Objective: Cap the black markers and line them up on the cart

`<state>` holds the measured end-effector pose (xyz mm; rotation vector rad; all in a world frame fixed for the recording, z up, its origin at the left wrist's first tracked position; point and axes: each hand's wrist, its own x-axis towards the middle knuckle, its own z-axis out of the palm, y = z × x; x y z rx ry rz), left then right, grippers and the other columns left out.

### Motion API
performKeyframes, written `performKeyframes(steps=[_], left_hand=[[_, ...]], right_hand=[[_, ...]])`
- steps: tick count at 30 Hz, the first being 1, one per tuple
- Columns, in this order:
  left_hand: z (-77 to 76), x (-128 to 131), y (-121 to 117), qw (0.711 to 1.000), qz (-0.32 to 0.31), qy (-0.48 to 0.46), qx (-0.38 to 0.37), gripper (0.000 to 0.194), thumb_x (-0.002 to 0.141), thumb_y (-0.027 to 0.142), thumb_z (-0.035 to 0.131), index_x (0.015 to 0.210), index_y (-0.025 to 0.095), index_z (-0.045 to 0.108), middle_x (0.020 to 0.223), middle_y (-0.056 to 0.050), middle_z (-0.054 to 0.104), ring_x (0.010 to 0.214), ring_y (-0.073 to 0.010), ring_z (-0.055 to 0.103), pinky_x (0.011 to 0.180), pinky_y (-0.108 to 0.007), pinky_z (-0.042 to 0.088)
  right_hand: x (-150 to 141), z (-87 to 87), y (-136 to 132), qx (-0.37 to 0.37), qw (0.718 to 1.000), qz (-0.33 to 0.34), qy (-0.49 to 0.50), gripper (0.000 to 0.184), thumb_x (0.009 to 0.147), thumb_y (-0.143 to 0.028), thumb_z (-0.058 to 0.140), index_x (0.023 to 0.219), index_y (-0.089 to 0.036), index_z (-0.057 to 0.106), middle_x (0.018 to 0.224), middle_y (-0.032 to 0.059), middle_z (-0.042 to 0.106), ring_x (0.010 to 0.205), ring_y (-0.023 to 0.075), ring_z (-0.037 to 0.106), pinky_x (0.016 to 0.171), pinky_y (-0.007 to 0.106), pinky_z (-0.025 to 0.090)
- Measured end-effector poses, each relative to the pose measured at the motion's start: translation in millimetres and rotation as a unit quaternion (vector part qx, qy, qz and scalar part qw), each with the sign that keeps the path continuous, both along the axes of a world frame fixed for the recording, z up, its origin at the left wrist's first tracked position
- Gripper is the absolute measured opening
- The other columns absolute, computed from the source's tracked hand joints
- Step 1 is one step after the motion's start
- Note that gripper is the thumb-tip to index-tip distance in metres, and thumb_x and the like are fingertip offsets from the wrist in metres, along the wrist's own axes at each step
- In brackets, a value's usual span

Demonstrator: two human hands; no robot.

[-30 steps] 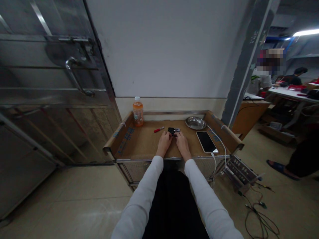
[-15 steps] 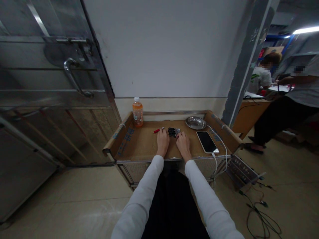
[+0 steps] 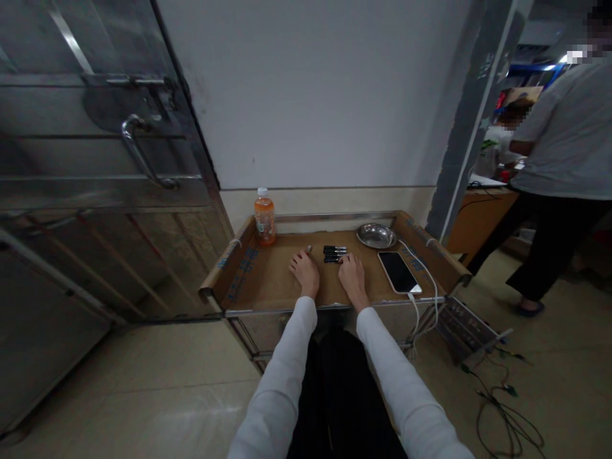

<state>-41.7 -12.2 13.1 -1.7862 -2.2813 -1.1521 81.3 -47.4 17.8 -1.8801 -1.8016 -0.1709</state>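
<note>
Pens (image 3: 333, 250) lie aligned at right hand (image 3: 352, 275) — row apparently formed; pale-tipped item (image 3: 309, 248) at left hand (image 3: 305, 273) lies apart, ungrouped. Neither hand's grip can be told.

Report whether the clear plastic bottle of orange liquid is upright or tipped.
Upright: the clear plastic bottle of orange liquid stands on the flat brown cardboard, its white cap at the top.

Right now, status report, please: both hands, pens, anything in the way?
Left hand at a small, mostly hidden item. Right hand at black pens lying side by side. Phone off right, seemingly clear of both hands.
</note>
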Motion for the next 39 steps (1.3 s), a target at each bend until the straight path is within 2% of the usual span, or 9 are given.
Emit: performKeyframes(steps=[2,4,8,12,15,19,23,31,39], left_hand=[[1.6,-1.1,0.1,1.0,0.0,-0.028,0.012,0.025,0.089,0.011,0.031,0.099,0.011,0.054,0.105,-0.021,0.056,0.104,-0.0319,0.052,0.088,-0.049,0.041],[4.0,-2.4,-0.5,0.996,-0.036,-0.06,0.047,0.023,0.09,0.013,0.031,0.095,0.013,0.054,0.102,-0.018,0.056,0.101,-0.0286,0.053,0.089,-0.046,0.042],[9.0,-1.3,-5.2,0.965,-0.198,-0.101,0.137,0.02,0.091,0.016,0.033,0.094,0.018,0.053,0.098,-0.011,0.058,0.098,-0.0216,0.054,0.091,-0.039,0.043],[10.6,4.7,-11.5,0.922,-0.325,-0.135,0.161,0.024,0.09,0.018,0.04,0.113,0.018,0.045,0.104,-0.01,0.058,0.095,-0.0172,0.058,0.089,-0.033,0.046],[9.0,7.4,-12.8,0.901,-0.372,-0.158,0.158,0.036,0.09,0.023,0.045,0.124,0.016,0.036,0.098,-0.007,0.06,0.083,-0.0141,0.06,0.081,-0.029,0.049],[5.7,6.9,-10.4,0.899,-0.362,-0.183,0.168,0.041,0.089,0.029,0.05,0.125,0.016,0.035,0.09,-0.004,0.06,0.075,-0.0128,0.06,0.072,-0.026,0.05],[6.1,5.0,-9.6,0.904,-0.336,-0.191,0.183,0.036,0.09,0.034,0.05,0.121,0.018,0.043,0.093,-0.005,0.062,0.076,-0.0126,0.06,0.073,-0.026,0.05],[11.1,-3.8,-9.0,0.917,-0.236,-0.266,0.178,0.027,0.094,0.036,0.043,0.111,0.017,0.052,0.093,-0.006,0.065,0.082,-0.0139,0.063,0.075,-0.026,0.049],[9.7,-6.3,-8.5,0.915,-0.235,-0.283,0.165,0.024,0.093,0.035,0.044,0.108,0.017,0.053,0.094,-0.007,0.066,0.083,-0.0142,0.063,0.074,-0.026,0.048]], right_hand=[[-0.1,-1.5,0.3,0.015,1.0,-0.003,0.002,0.036,0.088,-0.006,0.032,0.112,-0.011,0.059,0.108,0.0163,0.06,0.099,0.0229,0.056,0.089,0.033,0.041],[-0.1,-3.3,1.0,0.032,0.999,-0.001,0.008,0.043,0.086,-0.004,0.033,0.124,-0.01,0.051,0.113,0.0168,0.058,0.101,0.0227,0.056,0.089,0.033,0.042],[-0.1,-6.4,3.1,0.063,0.997,0.024,0.032,0.057,0.084,-0.006,0.038,0.14,-0.013,0.033,0.125,0.0159,0.05,0.106,0.0215,0.055,0.09,0.031,0.043],[0.3,-8.9,5.3,0.052,0.996,0.049,0.051,0.041,0.089,-0.012,0.036,0.128,-0.013,0.047,0.12,0.015,0.055,0.101,0.0199,0.057,0.085,0.03,0.046],[0.7,-10.4,7.0,0.029,0.995,0.067,0.063,0.031,0.092,-0.015,0.034,0.114,-0.012,0.056,0.113,0.0146,0.06,0.098,0.0196,0.059,0.084,0.029,0.046],[1.5,-12.1,8.6,0.023,0.992,0.089,0.091,0.029,0.092,-0.015,0.035,0.111,-0.013,0.056,0.112,0.0137,0.062,0.097,0.019,0.06,0.083,0.029,0.047],[2.3,-13.4,9.3,0.027,0.987,0.102,0.118,0.028,0.091,-0.014,0.037,0.111,-0.014,0.056,0.111,0.0124,0.063,0.098,0.0181,0.06,0.085,0.029,0.047],[2.1,-10.9,10.5,0.028,0.983,0.106,0.147,0.029,0.093,-0.016,0.037,0.115,-0.016,0.055,0.114,0.0125,0.064,0.102,0.0185,0.061,0.088,0.03,0.046],[2.7,-10.8,10.0,0.032,0.98,0.127,0.153,0.025,0.093,-0.019,0.039,0.109,-0.018,0.058,0.11,0.0098,0.066,0.102,0.0185,0.061,0.089,0.03,0.045]])
